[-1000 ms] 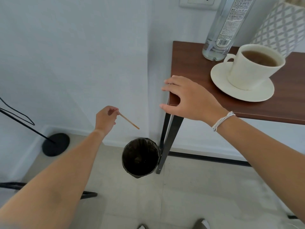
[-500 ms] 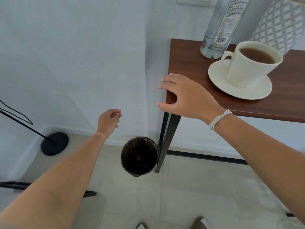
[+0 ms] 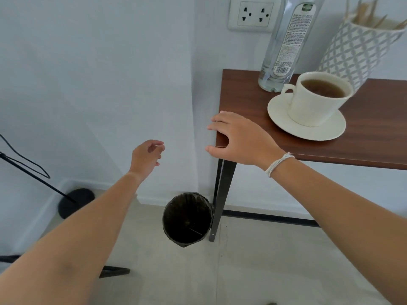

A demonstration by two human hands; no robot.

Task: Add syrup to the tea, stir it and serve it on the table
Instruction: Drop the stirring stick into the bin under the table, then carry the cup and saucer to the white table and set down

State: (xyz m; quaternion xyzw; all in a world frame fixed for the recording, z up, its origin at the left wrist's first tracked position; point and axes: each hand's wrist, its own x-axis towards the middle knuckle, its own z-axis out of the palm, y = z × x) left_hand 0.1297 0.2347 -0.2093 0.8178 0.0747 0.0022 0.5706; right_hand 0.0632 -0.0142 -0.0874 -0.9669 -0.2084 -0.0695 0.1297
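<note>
A white cup of brown tea (image 3: 317,100) stands on a white saucer (image 3: 286,122) on the dark wooden table (image 3: 374,133). Behind the cup stands a tall clear syrup bottle (image 3: 284,42) with a label. My right hand (image 3: 237,137) rests flat on the table's left corner, fingers spread, holding nothing. My left hand (image 3: 146,157) hangs in the air left of the table, above a black-lined bin (image 3: 187,219), fingers loosely apart and empty. A thin stick lies inside the bin.
A patterned white holder (image 3: 352,51) with wooden sticks stands at the table's back right. A wall socket (image 3: 251,15) is above the table. On the floor at the left stands a black stand with a round base (image 3: 76,202). The table's black leg (image 3: 222,199) touches the bin.
My left hand held a wooden stir stick a second ago; it let go, and the stick dropped into the bin. The hand now hangs empty. The right hand stayed on the table corner.
</note>
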